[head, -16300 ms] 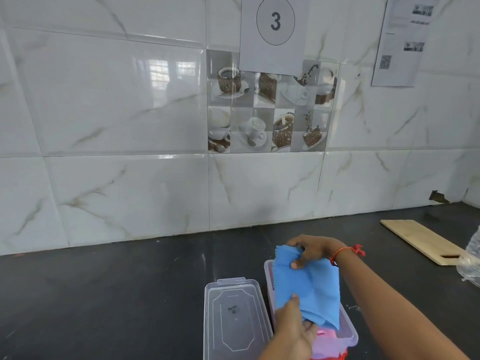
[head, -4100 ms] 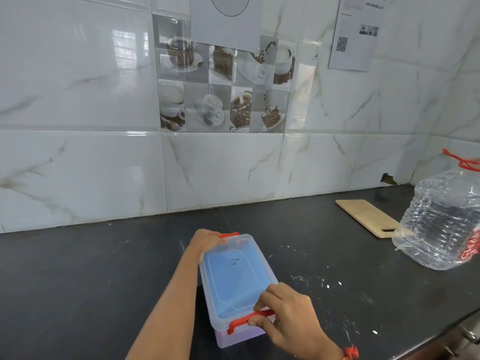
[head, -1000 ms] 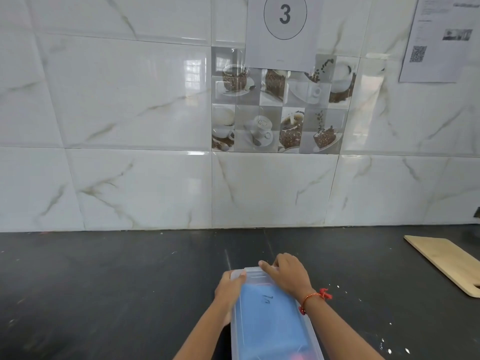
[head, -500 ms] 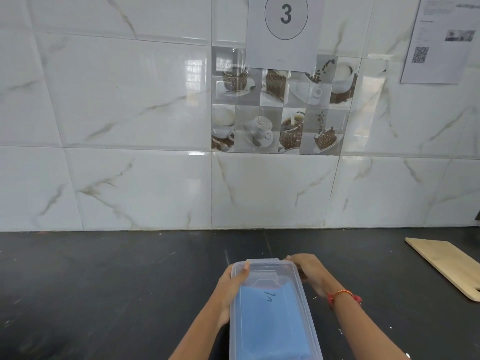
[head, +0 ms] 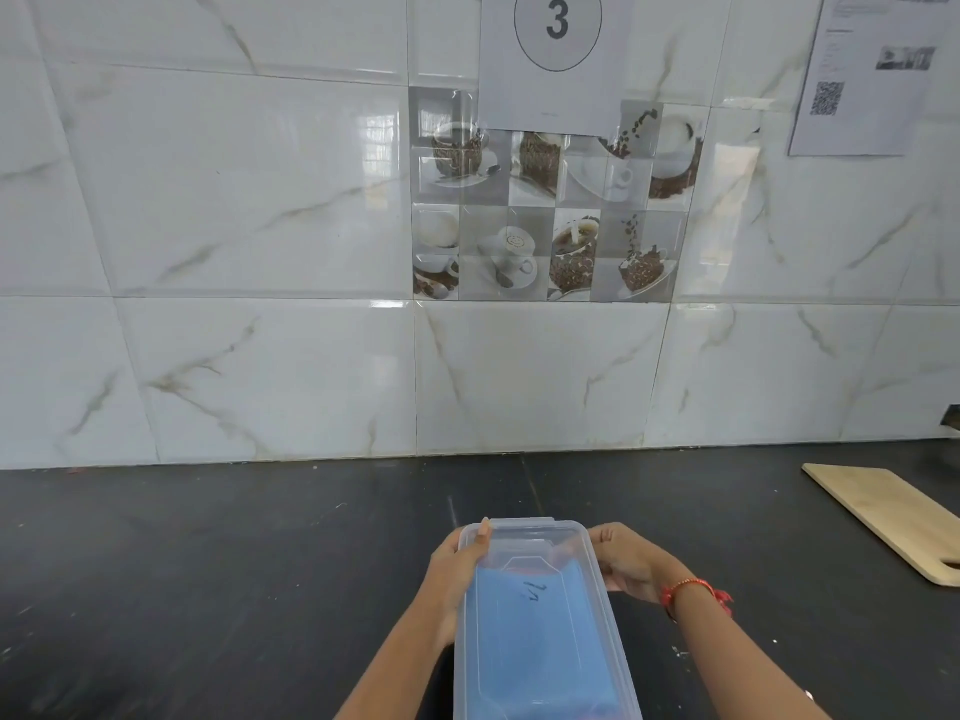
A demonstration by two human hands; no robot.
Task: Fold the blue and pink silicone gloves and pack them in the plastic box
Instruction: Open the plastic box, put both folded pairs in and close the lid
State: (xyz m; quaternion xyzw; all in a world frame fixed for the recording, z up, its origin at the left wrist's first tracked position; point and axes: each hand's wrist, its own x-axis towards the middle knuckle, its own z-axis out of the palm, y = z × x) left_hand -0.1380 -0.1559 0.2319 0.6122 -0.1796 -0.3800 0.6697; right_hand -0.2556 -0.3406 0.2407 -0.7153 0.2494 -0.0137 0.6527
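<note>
The clear plastic box point(head: 524, 540) sits low in the middle of the view with its lid on. Through the lid I see the folded blue glove point(head: 535, 641) lying inside; the pink glove is hidden below it. My left hand point(head: 460, 574) clasps the box's left side, thumb over the lid's far corner. My right hand point(head: 626, 563), with a red thread at the wrist, clasps the right side near the far end. The box's near end runs out of the frame.
A black countertop point(head: 234, 574) stretches to a white tiled wall point(head: 260, 366). A wooden cutting board point(head: 893, 517) lies at the right. A paper with the number 3 point(head: 556, 49) and another printed sheet hang on the wall.
My right hand has slid from the lid's far end to the box's right side. The box sits slightly nearer the wall in view, held by both hands at its sides.
</note>
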